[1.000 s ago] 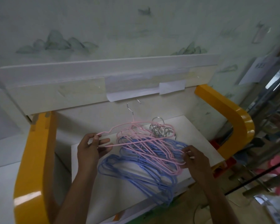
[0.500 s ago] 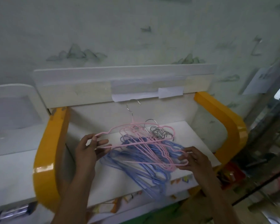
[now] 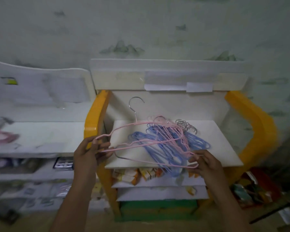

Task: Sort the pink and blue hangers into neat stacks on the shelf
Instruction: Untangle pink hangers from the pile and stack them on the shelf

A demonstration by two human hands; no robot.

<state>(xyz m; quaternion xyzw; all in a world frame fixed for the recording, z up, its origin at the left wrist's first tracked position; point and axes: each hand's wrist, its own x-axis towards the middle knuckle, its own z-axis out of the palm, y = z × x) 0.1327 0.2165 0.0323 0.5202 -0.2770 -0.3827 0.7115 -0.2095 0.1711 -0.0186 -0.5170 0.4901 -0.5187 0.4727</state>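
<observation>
A mixed pile of blue hangers [image 3: 159,144] lies on the white shelf board [image 3: 208,139] between yellow side rails, their metal hooks bunched at the back. My left hand [image 3: 90,153] grips the left end of a pink hanger [image 3: 124,129] lifted above the pile, its hook pointing up toward the back wall. My right hand [image 3: 206,163] pinches the right ends of other pink hangers [image 3: 151,162] at the shelf's front edge, over the blue ones.
Yellow rails [image 3: 94,118] flank the shelf on both sides. Lower shelves [image 3: 157,185] hold small boxes. Left of the unit stands a white shelf rack [image 3: 37,136] with assorted goods. A red container [image 3: 258,185] sits at the lower right.
The view has swung left and pulled back. My left hand has drawn the pink hanger's end out left past the yellow rail; my right hand has shifted slightly forward on the pink hangers.
</observation>
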